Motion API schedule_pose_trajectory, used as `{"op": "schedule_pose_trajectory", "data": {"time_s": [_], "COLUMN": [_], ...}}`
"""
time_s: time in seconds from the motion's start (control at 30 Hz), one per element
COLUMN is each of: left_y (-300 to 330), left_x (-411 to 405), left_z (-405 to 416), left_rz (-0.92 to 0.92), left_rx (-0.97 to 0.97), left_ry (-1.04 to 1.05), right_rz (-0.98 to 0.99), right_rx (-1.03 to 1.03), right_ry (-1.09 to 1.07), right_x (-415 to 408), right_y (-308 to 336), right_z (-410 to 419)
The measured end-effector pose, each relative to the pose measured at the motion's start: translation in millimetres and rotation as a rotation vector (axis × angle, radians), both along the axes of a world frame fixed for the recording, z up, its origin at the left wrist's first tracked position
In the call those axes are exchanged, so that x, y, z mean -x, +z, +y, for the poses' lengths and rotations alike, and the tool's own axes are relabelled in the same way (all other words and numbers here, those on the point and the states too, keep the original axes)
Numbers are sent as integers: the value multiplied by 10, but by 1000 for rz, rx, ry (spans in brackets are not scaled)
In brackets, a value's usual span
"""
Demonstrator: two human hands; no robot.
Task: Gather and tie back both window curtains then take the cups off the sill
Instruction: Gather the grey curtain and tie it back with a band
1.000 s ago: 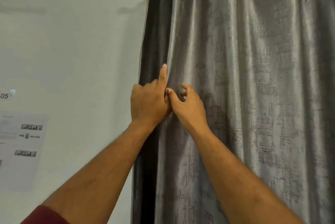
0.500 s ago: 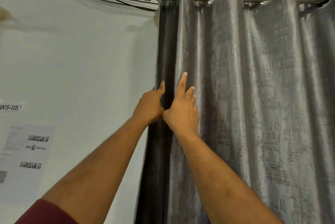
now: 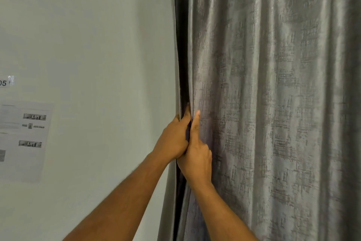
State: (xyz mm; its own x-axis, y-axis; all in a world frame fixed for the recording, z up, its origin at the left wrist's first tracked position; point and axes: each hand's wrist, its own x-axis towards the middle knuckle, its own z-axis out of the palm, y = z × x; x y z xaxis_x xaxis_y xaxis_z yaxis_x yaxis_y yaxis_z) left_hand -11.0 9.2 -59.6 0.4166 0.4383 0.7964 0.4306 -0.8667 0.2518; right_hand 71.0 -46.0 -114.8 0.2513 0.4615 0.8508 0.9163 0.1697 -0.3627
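Your two hands meet at the left edge of the curtain point(image 3: 263, 104), a heavy grey cloth with a soft sheen and a rough, crosshatched weave that catches the light in patches. It hangs in long vertical folds and fills the right side of the view from top to bottom, beside the wall point(image 3: 88, 45), which is smooth and painted a pale greenish white. Your left hand point(image 3: 172, 141) is curled around the outermost fold, fingers tucked into the dark crease behind it, clamped on the cloth. Your right hand point(image 3: 197, 154) presses against the left one from the other side, thumb and forefinger stretched upward along the fold, the rest of the fingers bent against the fabric; whether it truly grips the cloth or only lies on it cannot be told. The fold between your hands is pinched narrow, and below them the hem edge falls straight down as a thin pale strip. On the wall to the left a printed sheet of paper point(image 3: 25, 139) is stuck flat, its text too blurred to read, and above it sits a small label point(image 3: 6, 82) ending in "05". Both bare forearms rise from the bottom of the view.
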Motion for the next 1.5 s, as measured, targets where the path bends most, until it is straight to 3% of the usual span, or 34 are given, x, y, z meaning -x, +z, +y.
{"op": "schedule_pose_trajectory", "data": {"time_s": [0.13, 0.3, 0.43, 0.5, 0.63, 0.83, 0.93, 1.0, 1.1, 1.17, 1.33, 1.5], "left_y": [-204, -368, -432, -462, -545, -612, -636, -640, -630, -615, -501, -439], "left_x": [14, 152, 136, 139, 71, -91, -152, -196, -268, -304, -361, -578], "left_z": [-41, -136, -189, -247, -347, -438, -438, -456, -448, -435, -612, -766], "left_rz": [-19, -129, -252, -325, -389, -236, -148, -111, -80, -59, -7, 9], "left_rx": [54, 102, 198, 314, 347, 44, 23, 39, 30, 35, 100, 62], "left_ry": [-50, -32, -164, -269, -312, -190, -126, -91, -41, -40, -14, -54], "right_rz": [139, 190, 168, 209, 333, 198, 66, 45, -26, -17, 352, 213], "right_rx": [86, -20, -47, -50, -43, 376, 485, 275, -325, -498, -223, -240], "right_ry": [93, 163, 204, 238, 351, 382, 285, 127, -155, -283, -96, -34], "right_x": [-4, 96, 208, 186, 92, -153, -406, -483, -503, -652, -1041, -959], "right_y": [-204, -398, -457, -459, -503, -437, -177, 83, 604, 955, 1574, 1499], "right_z": [-84, -160, -179, -177, -231, -553, -771, -967, -1266, -1264, -1018, -795]}}
